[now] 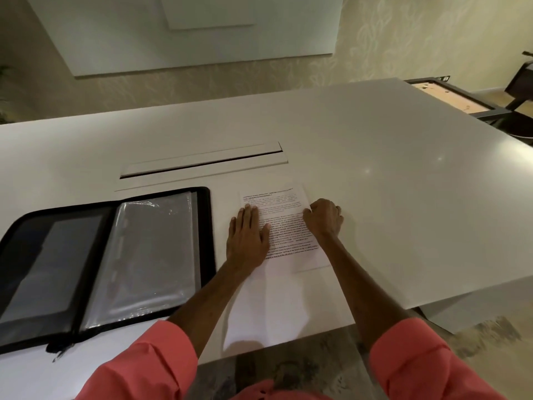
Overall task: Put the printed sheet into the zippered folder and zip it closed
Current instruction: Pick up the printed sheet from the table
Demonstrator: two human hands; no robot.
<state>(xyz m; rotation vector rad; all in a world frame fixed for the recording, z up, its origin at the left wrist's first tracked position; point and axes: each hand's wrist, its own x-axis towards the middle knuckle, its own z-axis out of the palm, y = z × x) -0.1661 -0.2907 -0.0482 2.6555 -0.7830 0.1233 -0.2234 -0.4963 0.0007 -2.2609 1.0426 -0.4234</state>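
Note:
A printed sheet (288,223) with black text lies flat on the white table, right of the folder. My left hand (248,238) rests palm down on the sheet's left half, fingers spread. At the sheet's right edge my right hand (324,216) has its fingers curled; whether it pinches the paper cannot be told. The black zippered folder (206,226) lies unzipped and spread flat at the left, with clear plastic sleeves (147,255) on its right half and a dark pocket on its left. Its zipper pull (59,352) hangs at the near edge.
The white table (403,183) stretches far to the right and back. A long cable slot (202,166) with a lid is set into it just behind the folder and sheet. The near table edge runs under my forearms. Dark furniture stands at the far right.

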